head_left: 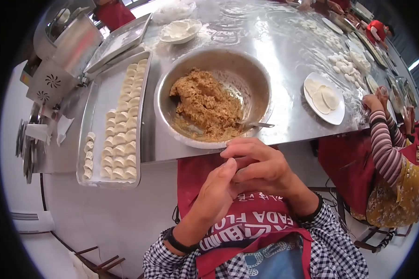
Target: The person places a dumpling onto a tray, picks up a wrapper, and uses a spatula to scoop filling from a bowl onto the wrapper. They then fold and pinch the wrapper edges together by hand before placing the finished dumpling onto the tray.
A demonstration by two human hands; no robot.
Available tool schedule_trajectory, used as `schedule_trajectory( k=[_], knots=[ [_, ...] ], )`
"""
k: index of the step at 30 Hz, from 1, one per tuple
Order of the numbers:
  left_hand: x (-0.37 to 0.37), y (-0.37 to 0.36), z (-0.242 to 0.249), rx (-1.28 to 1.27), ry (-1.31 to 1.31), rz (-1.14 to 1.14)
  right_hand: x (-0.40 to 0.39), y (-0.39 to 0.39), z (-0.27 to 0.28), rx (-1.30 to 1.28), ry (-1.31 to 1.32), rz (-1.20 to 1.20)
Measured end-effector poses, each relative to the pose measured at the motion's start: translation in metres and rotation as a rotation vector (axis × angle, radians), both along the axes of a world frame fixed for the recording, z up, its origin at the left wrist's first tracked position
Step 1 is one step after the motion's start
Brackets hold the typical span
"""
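My left hand (219, 186) and my right hand (260, 163) meet in front of my red apron, just off the table's near edge. Their fingers are bent and pressed together, and whatever may lie between them is hidden. Right beyond them stands a large metal bowl (260, 74) of brown minced filling (205, 102). A metal spoon (258, 124) rests in the filling, its handle over the bowl's right rim. Left of the bowl, a metal tray (95, 135) holds rows of folded dumplings (121, 139). On the right, a white plate (333, 116) carries several round wrappers (325, 97).
A floury bowl (180, 31) and another tray (118, 42) stand at the back left, near a metal machine (65, 46). Dough pieces (347, 67) lie on the floured table (284, 56) at the right. A co-worker (391, 158) in striped sleeves sits there, hands at the table edge.
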State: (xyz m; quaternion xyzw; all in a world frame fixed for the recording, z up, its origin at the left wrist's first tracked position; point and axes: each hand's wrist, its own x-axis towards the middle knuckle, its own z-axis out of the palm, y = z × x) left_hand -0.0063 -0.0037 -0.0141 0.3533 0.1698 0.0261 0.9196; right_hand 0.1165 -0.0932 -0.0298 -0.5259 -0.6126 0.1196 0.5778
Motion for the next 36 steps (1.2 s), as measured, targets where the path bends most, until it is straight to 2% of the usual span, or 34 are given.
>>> schedule_trajectory(
  k=[9, 14, 18, 23, 27, 29, 33, 36],
  knots=[
    [0.0, 0.005, 0.0, 0.004, 0.04, -0.09, 0.001, -0.002, 0.007, -0.135, 0.11, 0.055],
    [0.001, 0.005, -0.002, -0.014, -0.003, -0.085, 0.01, 0.0, 0.005, -0.105, -0.076, 0.149],
    [0.0, 0.006, -0.003, 0.003, 0.074, -0.086, 0.007, -0.001, 0.007, -0.138, 0.033, 0.131],
    [0.001, 0.008, -0.008, -0.009, -0.024, -0.147, 0.014, 0.0, 0.007, -0.121, -0.138, 0.203],
    [0.002, 0.006, -0.006, -0.049, 0.029, -0.101, 0.012, -0.003, 0.01, -0.127, -0.15, 0.167],
    [0.002, 0.007, -0.003, -0.075, -0.056, -0.095, 0.008, -0.006, 0.011, -0.194, 0.111, 0.11],
    [0.002, 0.009, -0.004, -0.104, -0.054, -0.134, 0.013, -0.008, 0.003, -0.101, 0.159, 0.159],
    [0.005, 0.005, 0.003, -0.07, -0.035, -0.015, 0.015, -0.008, 0.005, -0.051, 0.027, 0.157]
  ],
)
